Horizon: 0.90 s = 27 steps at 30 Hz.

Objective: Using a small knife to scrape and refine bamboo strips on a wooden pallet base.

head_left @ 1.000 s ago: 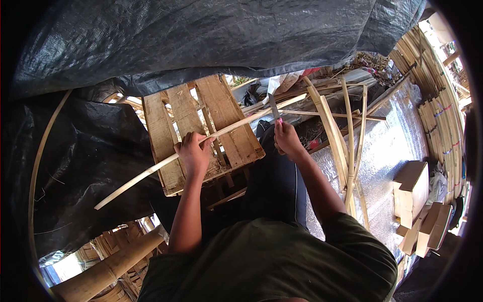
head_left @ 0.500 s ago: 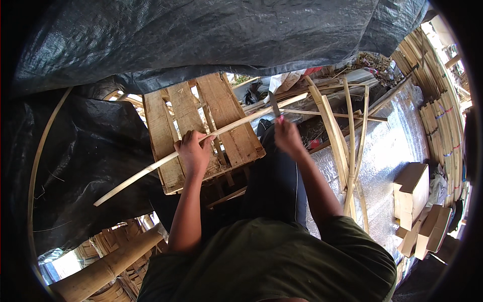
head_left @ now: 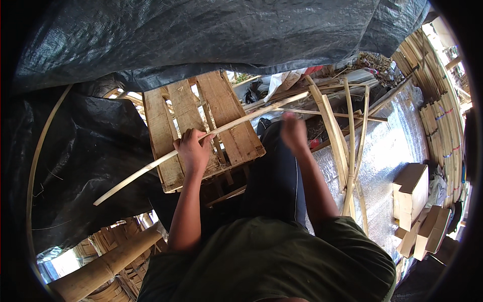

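Note:
My left hand [head_left: 194, 147] is closed around a long pale bamboo strip [head_left: 241, 120] and presses it on a slatted wooden crate [head_left: 209, 93]. The strip slants from the lower left up to the right, both ends reaching past the crate. To the right of the crate, my right hand [head_left: 294, 132] is a closed fist, smeared by motion, a little below the strip's far end. A reddish bit of the knife handle [head_left: 288, 116] shows at the top of that fist; the blade cannot be made out now.
Several bamboo strips [head_left: 332, 132] stand crossed on the right beside a shiny silver sheet [head_left: 382, 166]. Cardboard boxes [head_left: 412, 194] and bundled strips [head_left: 443, 123] lie farther right. Black tarpaulin [head_left: 201, 38] hangs ahead; a thick bamboo pole [head_left: 108, 264] is at lower left.
My right hand has moved slightly right with the knife, away from the strip, and the blade has dropped out of sight. My left hand and the bamboo strip stay in place.

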Motion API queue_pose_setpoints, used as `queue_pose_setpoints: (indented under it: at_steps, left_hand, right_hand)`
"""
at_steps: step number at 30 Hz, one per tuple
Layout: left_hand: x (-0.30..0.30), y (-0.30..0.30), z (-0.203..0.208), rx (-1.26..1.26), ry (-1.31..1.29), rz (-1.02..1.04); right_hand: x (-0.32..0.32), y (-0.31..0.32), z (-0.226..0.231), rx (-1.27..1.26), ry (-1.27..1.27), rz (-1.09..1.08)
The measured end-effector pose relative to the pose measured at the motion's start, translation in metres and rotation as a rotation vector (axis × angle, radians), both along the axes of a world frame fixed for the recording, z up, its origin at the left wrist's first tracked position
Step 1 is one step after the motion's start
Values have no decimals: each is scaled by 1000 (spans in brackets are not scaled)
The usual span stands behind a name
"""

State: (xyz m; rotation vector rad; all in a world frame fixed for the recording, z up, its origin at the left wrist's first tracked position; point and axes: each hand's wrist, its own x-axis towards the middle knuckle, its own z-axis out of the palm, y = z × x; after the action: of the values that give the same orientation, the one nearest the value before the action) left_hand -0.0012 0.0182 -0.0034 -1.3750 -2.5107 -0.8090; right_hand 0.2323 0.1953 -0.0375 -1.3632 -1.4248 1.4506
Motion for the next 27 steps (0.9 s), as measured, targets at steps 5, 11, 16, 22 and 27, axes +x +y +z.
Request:
queue_pose_setpoints:
  at_steps: [5,11,16,22,27]
  left_hand:
    - [-3,-5,1,25,7,6]
    - [-2,-4,1,14,22,10]
    - [0,-1,0,42,14,-19]
    - [1,-1,2,40,34,-17]
    - [-2,-4,0,23,40,-7]
  right_hand:
    - [15,14,12,-203,238,-93]
    - [20,23,4,116,-267,177]
    - [9,10,-9,110,-216,30]
    - [13,19,17,334,-355,72]
    - [17,26,9,104,-302,310]
